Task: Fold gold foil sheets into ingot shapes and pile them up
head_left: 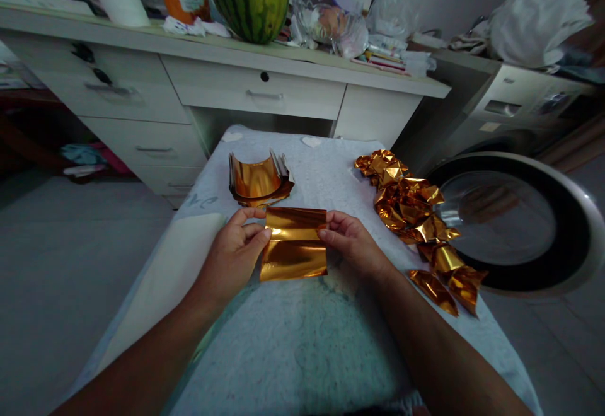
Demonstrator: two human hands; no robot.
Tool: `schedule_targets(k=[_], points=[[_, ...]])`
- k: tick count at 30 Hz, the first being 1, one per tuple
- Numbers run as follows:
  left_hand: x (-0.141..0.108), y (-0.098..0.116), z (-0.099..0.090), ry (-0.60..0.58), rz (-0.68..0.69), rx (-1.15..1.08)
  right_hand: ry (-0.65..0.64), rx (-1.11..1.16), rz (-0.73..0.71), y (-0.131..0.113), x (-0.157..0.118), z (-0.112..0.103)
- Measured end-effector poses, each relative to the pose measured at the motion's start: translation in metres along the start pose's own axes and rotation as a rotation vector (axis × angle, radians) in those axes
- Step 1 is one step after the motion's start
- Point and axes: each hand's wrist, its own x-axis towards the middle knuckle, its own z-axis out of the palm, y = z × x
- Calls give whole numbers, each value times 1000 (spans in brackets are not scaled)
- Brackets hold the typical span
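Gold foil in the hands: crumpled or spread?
Spread: the gold foil shows a broad, uncrumpled face, held at its sides by the left hand and right hand.

Foil stack [258, 181]: stands just beyond the held gold sheet [293, 260], blocking reach ahead-left.
Crumpled foil [410, 207]: bars the right edge, open washer door [577, 233] beside it.
Cloth [326, 167]: passable lane between stack and crumpled foil.

Cloth-covered table [265, 353], loaded on two sides

My remote feed shows me its top, pale blue and patterned. A stack of curved gold foil sheets [258, 179] rests toward the far left; crumpled gold foil pieces [411, 208] trail down the right.
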Motion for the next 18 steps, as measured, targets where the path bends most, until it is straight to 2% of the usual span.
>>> schedule_targets(k=[2,4,7,9,11,13,15,18], points=[[0,-1,0,17,20,53,3,19,8,-1,0,0],[0,0,-1,70,97,167,10,27,8,-1,1,1],[-3,2,-1,230,344,497,32,33,7,2,2,3],[-6,4,1,264,527,734,56,25,12,4,2,3],[-10,5,3,194,657,883,74,3,18,7,2,4],[-13,5,7,100,734,933,76,-19,14,9,3,4],[-15,4,11,35,774,933,57,-24,8,9,2,5],[-17,0,14,-3,795,928,33,-1,8,8,2,7]])
